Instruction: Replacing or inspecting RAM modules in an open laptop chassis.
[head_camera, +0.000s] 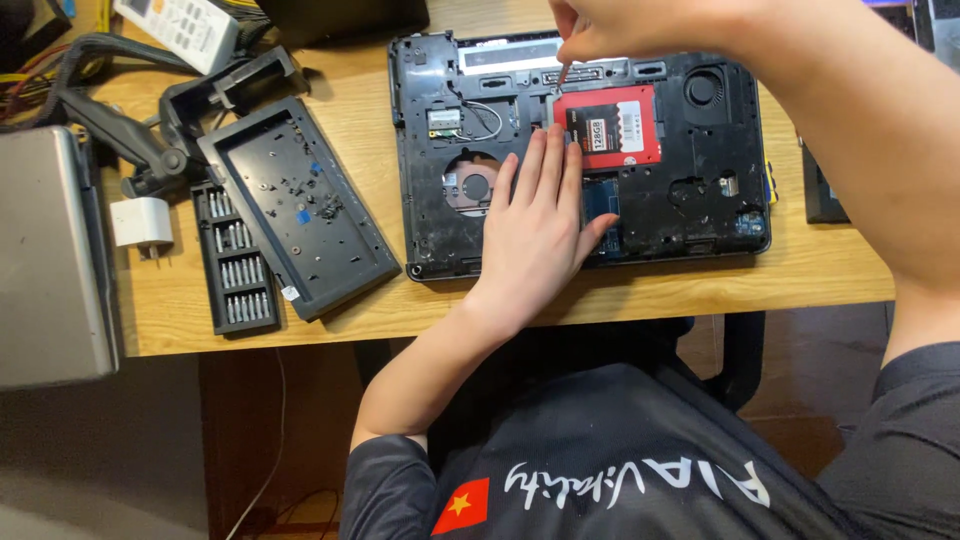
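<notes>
Head view, items listed relative to the opened laptop base (690, 215) on the wooden desk (820, 265).

- Left hand (535, 225): flat, fingers together and extended, pressed palm-down on the middle of the laptop base, fingertips touching the lower left edge of the red drive.
- Right hand (610, 25): above the rear edge of the base, fingers pinched on a thin screwdriver (563, 72) whose tip points down at the upper left corner of the red drive.
- Red drive (608, 127): lies in its bay, centre-rear of the base.
- Fan opening (705, 88): rear right corner.
- Black cover panel (300, 205): left of the base, small screws lying in it.
- Bit set (235, 265): left of the panel.
</notes>
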